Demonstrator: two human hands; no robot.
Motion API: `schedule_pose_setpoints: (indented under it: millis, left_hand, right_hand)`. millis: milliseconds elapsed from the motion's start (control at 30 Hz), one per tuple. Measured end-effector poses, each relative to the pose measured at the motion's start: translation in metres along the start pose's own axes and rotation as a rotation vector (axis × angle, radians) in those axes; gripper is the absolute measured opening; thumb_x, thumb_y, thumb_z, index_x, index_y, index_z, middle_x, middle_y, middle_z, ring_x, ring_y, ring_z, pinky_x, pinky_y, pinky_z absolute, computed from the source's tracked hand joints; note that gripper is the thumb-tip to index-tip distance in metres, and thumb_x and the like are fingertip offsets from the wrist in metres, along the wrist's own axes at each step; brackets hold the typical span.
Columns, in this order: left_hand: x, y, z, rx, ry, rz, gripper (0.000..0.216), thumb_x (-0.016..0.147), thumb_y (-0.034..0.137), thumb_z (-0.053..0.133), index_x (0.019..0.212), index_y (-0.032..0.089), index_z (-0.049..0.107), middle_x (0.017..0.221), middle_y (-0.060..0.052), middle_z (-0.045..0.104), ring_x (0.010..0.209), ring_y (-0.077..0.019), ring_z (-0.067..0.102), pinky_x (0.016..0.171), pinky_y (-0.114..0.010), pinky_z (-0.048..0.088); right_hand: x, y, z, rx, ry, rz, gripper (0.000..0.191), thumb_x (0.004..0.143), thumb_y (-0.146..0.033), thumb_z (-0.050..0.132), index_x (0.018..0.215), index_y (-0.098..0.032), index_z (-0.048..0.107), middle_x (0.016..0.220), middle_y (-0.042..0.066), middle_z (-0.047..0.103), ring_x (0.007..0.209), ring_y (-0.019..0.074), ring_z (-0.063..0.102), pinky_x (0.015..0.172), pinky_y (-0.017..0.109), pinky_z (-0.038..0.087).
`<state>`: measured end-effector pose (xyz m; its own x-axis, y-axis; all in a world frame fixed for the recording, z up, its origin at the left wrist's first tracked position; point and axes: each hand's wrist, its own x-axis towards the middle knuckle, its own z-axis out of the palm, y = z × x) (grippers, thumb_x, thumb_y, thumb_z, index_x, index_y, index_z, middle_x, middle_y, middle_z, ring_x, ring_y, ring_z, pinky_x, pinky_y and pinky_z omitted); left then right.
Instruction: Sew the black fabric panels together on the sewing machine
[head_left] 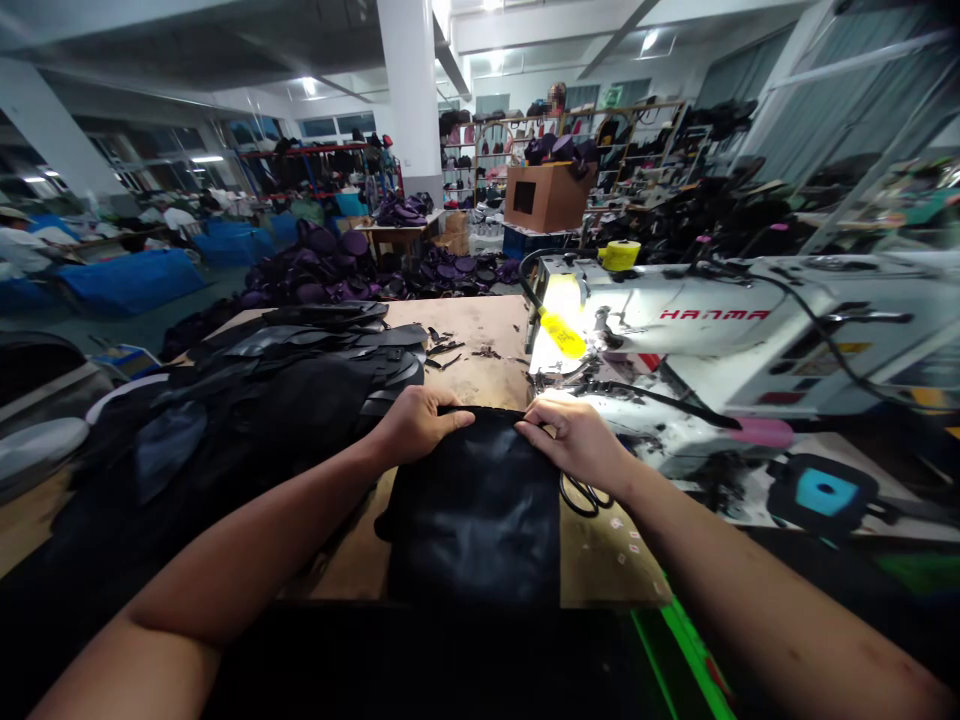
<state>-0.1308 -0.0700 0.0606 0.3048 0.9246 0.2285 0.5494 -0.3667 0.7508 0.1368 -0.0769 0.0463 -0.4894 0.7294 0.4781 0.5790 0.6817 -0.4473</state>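
Observation:
A black leather-like panel (480, 510) lies across the front of the table and hangs over its near edge. My left hand (422, 424) pinches the left part of its far edge between thumb and fingers. At the right part of that same edge, my right hand (574, 432) has its fingers closed on the panel. Black looped handles (589, 497), perhaps of scissors, show partly under my right wrist. Left of the panel rises a heap of black cut pieces (277, 400).
A white sewing machine (675, 320) with a lit lamp stands close on the right. Dark scraps (444, 350) lie on the wooden table (487, 325). Behind are purple bags (322, 262), a cardboard box (547, 198) and a pillar (411, 95). A person (22, 245) is at far left.

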Motion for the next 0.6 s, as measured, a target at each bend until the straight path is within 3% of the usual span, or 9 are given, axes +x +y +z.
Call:
schedule_pose_setpoints:
  millis: [100, 233, 433, 600]
  left_hand:
    - [-0.0003, 0.0015, -0.0015, 0.061, 0.014, 0.015, 0.029, 0.083, 0.044, 0.073, 0.087, 0.016, 0.081, 0.073, -0.001, 0.075, 0.064, -0.0159, 0.064, 0.057, -0.024, 0.045]
    - [-0.0008, 0.0025, -0.0030, 0.050, -0.017, 0.042, 0.035, 0.085, 0.041, 0.071, 0.112, 0.020, 0.080, 0.099, -0.004, 0.080, 0.086, -0.0216, 0.073, 0.077, -0.028, 0.054]
    - [-0.0005, 0.0062, -0.0026, 0.049, -0.020, 0.055, 0.025, 0.087, 0.037, 0.068, 0.100, 0.021, 0.081, 0.094, -0.001, 0.080, 0.087, -0.0196, 0.073, 0.079, -0.026, 0.053]
    - [0.0004, 0.0103, -0.0013, 0.016, -0.024, 0.051, 0.023, 0.085, 0.037, 0.071, 0.095, 0.020, 0.082, 0.091, -0.001, 0.080, 0.085, -0.0195, 0.072, 0.078, -0.026, 0.052]
  right_hand:
    - [-0.0010, -0.0014, 0.0035, 0.020, 0.025, -0.029, 0.029, 0.100, -0.039, 0.053, 0.077, -0.022, 0.058, 0.075, 0.002, 0.059, 0.068, 0.0158, 0.053, 0.065, 0.029, 0.037]
    - [-0.0018, -0.0026, 0.0072, 0.032, 0.061, -0.087, 0.025, 0.100, -0.032, 0.054, 0.077, -0.021, 0.056, 0.077, 0.002, 0.059, 0.070, 0.0156, 0.053, 0.067, 0.029, 0.038]
    - [-0.0004, -0.0057, 0.0097, 0.016, 0.099, -0.150, 0.023, 0.098, -0.027, 0.056, 0.076, -0.021, 0.054, 0.076, 0.002, 0.059, 0.072, 0.0163, 0.052, 0.068, 0.029, 0.039]
    - [-0.0019, -0.0100, 0.0082, -0.029, 0.070, -0.108, 0.026, 0.099, -0.030, 0.054, 0.075, -0.021, 0.056, 0.076, 0.003, 0.060, 0.073, 0.0168, 0.053, 0.069, 0.029, 0.039]
